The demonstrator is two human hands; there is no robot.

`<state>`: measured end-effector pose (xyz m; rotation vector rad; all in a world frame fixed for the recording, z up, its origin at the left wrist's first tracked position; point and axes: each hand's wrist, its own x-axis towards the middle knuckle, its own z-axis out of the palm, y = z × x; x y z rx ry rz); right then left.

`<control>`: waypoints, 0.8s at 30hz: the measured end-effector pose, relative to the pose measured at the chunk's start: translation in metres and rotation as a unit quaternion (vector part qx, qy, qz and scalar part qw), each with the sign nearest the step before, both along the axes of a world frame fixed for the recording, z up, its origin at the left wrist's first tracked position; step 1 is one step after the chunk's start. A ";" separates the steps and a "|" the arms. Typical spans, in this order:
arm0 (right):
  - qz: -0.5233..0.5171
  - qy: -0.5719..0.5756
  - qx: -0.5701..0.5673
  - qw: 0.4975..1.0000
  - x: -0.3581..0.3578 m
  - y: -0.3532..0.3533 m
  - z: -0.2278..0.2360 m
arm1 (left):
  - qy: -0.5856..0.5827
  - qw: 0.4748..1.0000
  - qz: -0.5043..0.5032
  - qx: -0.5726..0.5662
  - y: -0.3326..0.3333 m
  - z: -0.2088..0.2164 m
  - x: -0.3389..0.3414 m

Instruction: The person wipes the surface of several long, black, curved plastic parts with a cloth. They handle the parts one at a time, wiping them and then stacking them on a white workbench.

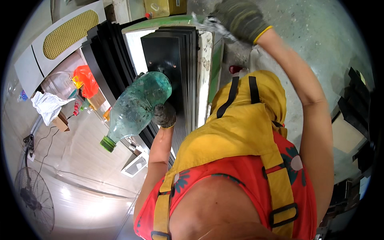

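My left hand (164, 115), in a dark knit glove, grips a large clear greenish plastic bottle (134, 108). The bottle is tilted, its green cap (108, 144) toward the lower left, and smudges mark its side. It hangs above a stack of long black panels (162, 52); part of my hand is hidden behind it. Out at the upper right, my right hand (240, 20) wears a grey-green striped glove with a yellow cuff. Motion blurs it. A crumpled grey-white rag-like piece (216, 27) trails from its closed fingers.
More black panels (108, 60) stand to the left. Beyond them lie a crumpled white bag (49, 107) and a red-orange bag (85, 81). A wire fan (34, 200) stands at lower left. A yellow metal can (166, 7) is at the top; dark pieces (356, 104) lie far right.
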<state>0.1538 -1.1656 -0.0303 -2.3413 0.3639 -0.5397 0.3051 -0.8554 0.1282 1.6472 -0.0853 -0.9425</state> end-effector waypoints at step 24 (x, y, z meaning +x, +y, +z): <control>0.020 0.031 -0.096 0.995 0.028 -0.019 -0.026 | -0.051 0.998 0.007 0.039 -0.032 0.009 0.001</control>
